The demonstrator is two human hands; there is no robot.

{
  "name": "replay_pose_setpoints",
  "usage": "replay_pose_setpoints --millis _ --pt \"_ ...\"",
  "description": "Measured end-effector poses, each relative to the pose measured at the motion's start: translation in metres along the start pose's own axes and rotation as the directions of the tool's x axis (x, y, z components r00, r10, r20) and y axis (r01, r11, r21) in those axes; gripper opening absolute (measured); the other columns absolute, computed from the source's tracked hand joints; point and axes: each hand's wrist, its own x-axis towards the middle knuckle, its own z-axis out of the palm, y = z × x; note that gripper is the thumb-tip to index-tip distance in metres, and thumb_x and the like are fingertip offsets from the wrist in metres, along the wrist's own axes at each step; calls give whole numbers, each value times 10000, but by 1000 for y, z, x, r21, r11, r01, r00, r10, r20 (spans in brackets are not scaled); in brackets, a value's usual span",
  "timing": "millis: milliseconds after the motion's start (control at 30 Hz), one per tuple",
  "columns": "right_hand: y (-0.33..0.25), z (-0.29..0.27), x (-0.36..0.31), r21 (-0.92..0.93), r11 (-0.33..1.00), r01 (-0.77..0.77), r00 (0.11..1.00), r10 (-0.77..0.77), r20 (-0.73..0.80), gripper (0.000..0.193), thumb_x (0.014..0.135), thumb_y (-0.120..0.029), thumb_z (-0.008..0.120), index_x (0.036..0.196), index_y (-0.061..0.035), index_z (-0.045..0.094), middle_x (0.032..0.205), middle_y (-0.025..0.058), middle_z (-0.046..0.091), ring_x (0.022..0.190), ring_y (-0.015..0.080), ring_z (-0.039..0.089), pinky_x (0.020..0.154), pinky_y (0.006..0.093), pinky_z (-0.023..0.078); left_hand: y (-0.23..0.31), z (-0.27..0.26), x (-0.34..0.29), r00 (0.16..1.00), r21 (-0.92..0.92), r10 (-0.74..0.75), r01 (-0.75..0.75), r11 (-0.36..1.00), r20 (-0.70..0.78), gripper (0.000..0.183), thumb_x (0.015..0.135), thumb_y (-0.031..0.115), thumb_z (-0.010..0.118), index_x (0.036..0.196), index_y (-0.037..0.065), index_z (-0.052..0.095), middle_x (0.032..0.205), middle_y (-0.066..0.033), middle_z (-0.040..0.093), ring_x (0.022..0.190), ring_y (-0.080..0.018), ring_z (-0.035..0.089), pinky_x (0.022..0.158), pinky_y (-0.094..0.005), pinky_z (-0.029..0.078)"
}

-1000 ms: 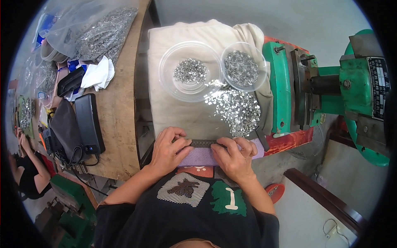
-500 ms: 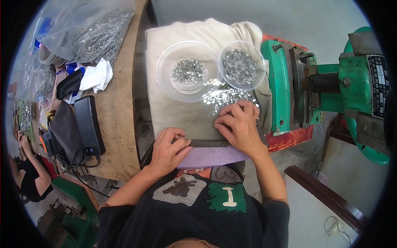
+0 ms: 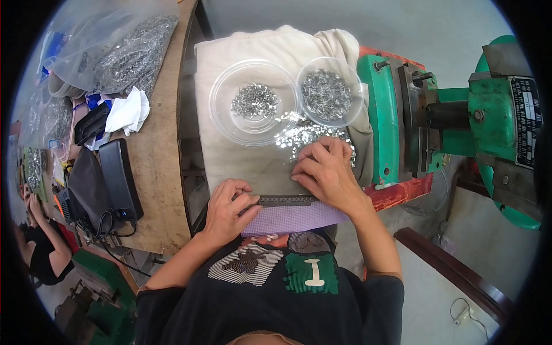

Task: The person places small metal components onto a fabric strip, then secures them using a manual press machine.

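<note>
My left hand (image 3: 231,208) is closed at the left end of a dark, narrow toothed metal strip (image 3: 286,200), its thumb and forefinger meeting there. The strip lies along the near edge of a beige cloth (image 3: 230,167), just above a purple textured cloth (image 3: 287,218). My right hand (image 3: 330,175) is bent over the near side of a loose pile of small shiny metal pieces (image 3: 307,137). Its thumb and forefinger tips are close together; anything between them is too small to make out. Behind the pile stand two clear round tubs, a wider one (image 3: 217,118) and a smaller one (image 3: 361,98), both holding small metal pieces.
Right of the cloth is a green machine (image 3: 384,126) on a red base (image 3: 402,194). A wooden table (image 3: 164,172) on the left carries a bag of metal parts (image 3: 135,54), white tissue (image 3: 127,112) and a black power adapter (image 3: 119,178). Another person's arm (image 3: 49,230) shows at far left.
The whole view has shifted slightly left. Both hands keep nearly the same posture, the left at the strip's end and the right by the pile.
</note>
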Motion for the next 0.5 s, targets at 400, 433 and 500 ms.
replay_pose_setpoints --millis 400,433,500 --pt "-33 13 -43 123 988 -93 986 108 -125 161 701 -165 813 852 -172 757 974 -56 631 1035 241 499 922 428 293 -1 -1 3 1000 -11 -16 16 1000 -4 236 716 135 816 910 61 704 1021 -82 599 877 -271 610 777 -401 476" --pt "-36 15 -45 112 989 -99 983 115 -146 169 697 -173 814 856 -178 757 977 -63 630 1032 237 501 915 426 293 -1 -1 3 1000 -18 -18 18 1000 -2 237 715 137 816 911 60 705 1018 -83 600 878 -271 610 776 -401 476" --pt "-38 22 -49 102 989 -104 978 121 -168 176 694 -180 816 860 -184 756 981 -70 630 1028 233 503 908 424 293 1 -2 3 1000 -18 -20 20 1000 -2 238 715 137 816 911 58 706 1016 -84 599 879 -272 610 777 -401 476"
